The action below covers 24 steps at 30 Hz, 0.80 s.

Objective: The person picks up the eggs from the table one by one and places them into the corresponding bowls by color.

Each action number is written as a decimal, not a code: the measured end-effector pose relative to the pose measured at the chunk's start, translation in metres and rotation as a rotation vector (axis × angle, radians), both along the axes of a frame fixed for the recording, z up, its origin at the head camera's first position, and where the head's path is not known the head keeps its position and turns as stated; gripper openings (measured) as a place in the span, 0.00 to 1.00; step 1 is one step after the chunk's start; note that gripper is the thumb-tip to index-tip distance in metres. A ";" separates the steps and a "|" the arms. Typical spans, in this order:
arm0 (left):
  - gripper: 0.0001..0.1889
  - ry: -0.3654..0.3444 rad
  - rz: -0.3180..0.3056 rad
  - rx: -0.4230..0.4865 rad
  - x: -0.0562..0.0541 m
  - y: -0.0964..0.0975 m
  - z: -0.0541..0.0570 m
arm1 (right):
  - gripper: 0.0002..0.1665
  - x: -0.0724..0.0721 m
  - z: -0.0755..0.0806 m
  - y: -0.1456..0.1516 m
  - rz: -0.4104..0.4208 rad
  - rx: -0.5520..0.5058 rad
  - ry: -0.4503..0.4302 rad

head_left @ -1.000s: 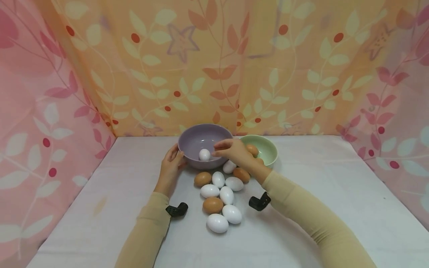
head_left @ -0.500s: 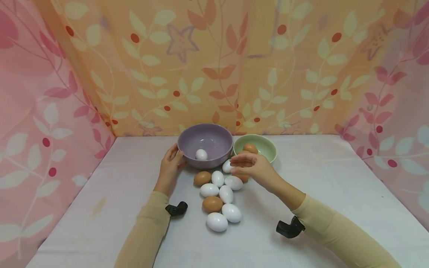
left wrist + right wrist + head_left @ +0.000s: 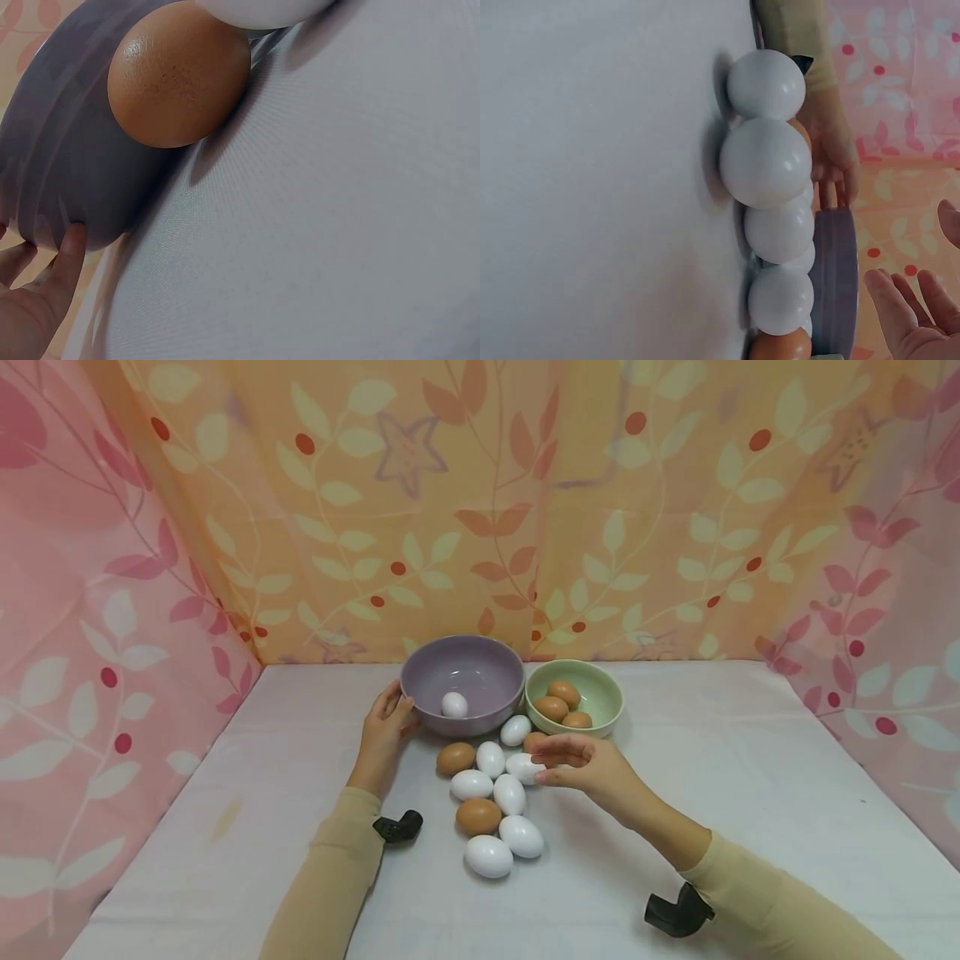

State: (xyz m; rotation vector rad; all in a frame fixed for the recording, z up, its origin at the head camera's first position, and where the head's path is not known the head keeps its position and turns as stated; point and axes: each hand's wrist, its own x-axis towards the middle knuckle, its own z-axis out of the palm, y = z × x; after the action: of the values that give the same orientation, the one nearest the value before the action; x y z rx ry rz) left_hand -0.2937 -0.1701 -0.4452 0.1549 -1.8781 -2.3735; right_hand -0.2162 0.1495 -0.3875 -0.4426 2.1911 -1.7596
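Observation:
My left hand [image 3: 382, 735] rests its fingertips and thumb against the left outer side of a purple bowl [image 3: 427, 689]. In the left wrist view, those fingertips touch the bowl's wall [image 3: 82, 165]. A white egg [image 3: 454, 705] lies inside this bowl. My right hand [image 3: 596, 772] is over the right side of the loose eggs, fingers spread from the thumb, with nothing between them. It overlaps a white egg [image 3: 523, 768] and partly hides a brown egg [image 3: 534, 742]. Beside the purple bowl, a green bowl [image 3: 611, 697] contains brown eggs [image 3: 562, 695].
Several loose white and brown eggs run in a cluster toward me, from the bowls to a nearest white egg [image 3: 489, 857]. A brown egg [image 3: 180, 75] sits close by the purple bowl. Patterned cloth [image 3: 480, 510] stands behind the white-covered table [image 3: 750, 760].
My right hand has moved from over the purple bowl to the right and toward me, uncovering the green bowl's eggs. The white egg in the purple bowl shifted slightly. My left hand stays put.

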 end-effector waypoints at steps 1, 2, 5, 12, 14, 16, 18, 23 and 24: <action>0.31 0.000 0.000 0.002 0.000 0.000 0.000 | 0.32 0.001 -0.002 0.000 -0.003 0.005 -0.011; 0.31 -0.001 0.001 0.006 0.000 0.000 0.001 | 0.32 0.002 -0.004 0.000 -0.005 0.006 -0.024; 0.30 -0.004 0.006 0.016 0.001 0.000 0.001 | 0.33 0.005 -0.010 0.000 -0.005 0.017 -0.050; 0.31 -0.012 0.007 0.017 0.001 0.001 0.003 | 0.32 0.012 -0.016 -0.001 0.006 0.059 -0.064; 0.31 -0.010 0.005 0.020 0.001 0.001 0.003 | 0.32 0.014 -0.018 0.000 0.012 0.071 -0.070; 0.30 -0.006 0.004 0.019 0.001 0.002 0.003 | 0.33 0.016 -0.019 0.000 0.023 0.073 -0.081; 0.30 -0.001 0.009 0.014 0.001 0.002 0.002 | 0.33 0.017 -0.021 0.000 0.029 0.066 -0.091; 0.30 -0.003 0.015 0.020 0.001 0.002 0.001 | 0.32 0.017 -0.026 -0.001 0.029 0.075 -0.097; 0.30 -0.002 0.013 0.024 0.001 0.002 0.001 | 0.32 0.017 -0.027 -0.001 0.031 0.078 -0.097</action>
State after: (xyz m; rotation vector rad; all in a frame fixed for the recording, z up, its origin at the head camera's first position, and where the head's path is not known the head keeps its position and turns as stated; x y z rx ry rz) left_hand -0.2927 -0.1682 -0.4438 0.1718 -1.8445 -2.3887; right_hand -0.1987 0.1487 -0.4141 -0.3629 2.1654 -1.6376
